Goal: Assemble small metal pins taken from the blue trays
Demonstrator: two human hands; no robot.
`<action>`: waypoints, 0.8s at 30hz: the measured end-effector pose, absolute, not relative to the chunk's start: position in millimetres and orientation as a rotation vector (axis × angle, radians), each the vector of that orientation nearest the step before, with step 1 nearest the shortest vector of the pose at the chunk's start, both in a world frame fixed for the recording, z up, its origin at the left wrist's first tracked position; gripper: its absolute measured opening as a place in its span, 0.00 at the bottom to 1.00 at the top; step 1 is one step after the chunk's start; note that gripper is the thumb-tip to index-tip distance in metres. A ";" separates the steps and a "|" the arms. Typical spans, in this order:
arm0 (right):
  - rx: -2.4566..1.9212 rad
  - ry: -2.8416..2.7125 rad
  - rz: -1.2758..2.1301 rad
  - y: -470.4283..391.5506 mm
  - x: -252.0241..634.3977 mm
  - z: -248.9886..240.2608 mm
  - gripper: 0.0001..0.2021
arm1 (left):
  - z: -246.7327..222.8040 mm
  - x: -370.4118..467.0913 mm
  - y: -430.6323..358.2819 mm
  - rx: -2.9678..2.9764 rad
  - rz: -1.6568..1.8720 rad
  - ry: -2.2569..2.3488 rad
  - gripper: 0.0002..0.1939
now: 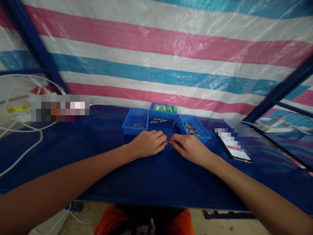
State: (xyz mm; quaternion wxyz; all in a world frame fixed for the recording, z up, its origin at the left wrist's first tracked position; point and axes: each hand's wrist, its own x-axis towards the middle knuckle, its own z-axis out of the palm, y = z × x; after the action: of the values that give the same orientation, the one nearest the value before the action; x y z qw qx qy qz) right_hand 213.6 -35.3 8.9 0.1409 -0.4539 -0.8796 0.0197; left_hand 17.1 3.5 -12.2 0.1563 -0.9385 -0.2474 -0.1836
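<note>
Between my hands, just above the blue table, is a thin metal piece (167, 141), short and rod-like; its exact kind is too small to make out. My left hand (149, 143) is closed, with its fingertips pinching one end. At the other end, my right hand (189, 146) pinches it between thumb and fingers. Just beyond the hands, a left blue bin (127, 130) holds a few small metal pieces, and a right blue bin (205, 134) holds a larger heap. Loose metal pieces (160, 120) lie between these bins, and a back blue bin (163, 115) contains green-tinted plastic packets.
A phone (234, 148) with a lit screen lies to the right. White cables (36, 143) run over the left side of the blue table (156, 182). Behind it hangs a striped plastic sheet (156, 42), between blue metal posts. A white power strip (276, 125) is at far right.
</note>
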 end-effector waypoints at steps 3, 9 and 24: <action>-1.321 -2.560 0.048 -34.0 213.9 7.4 0.07 | -10.9 16.7 3.1 -2.701 -0.597 -0.739 0.12; -1.307 -2.580 0.055 -33.8 213.7 6.8 0.08 | -10.2 15.9 2.3 -2.725 -0.667 -0.671 0.13; -1.253 -2.619 0.046 -35.6 213.0 6.7 0.08 | -11.9 14.1 3.8 -2.714 -0.677 -0.495 0.13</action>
State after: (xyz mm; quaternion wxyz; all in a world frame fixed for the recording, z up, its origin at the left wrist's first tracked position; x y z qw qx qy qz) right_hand 213.0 -35.6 6.7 0.1187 -0.4285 -0.8956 0.0156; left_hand 14.1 3.8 -11.9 0.1498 -0.9447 -0.1722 -0.2355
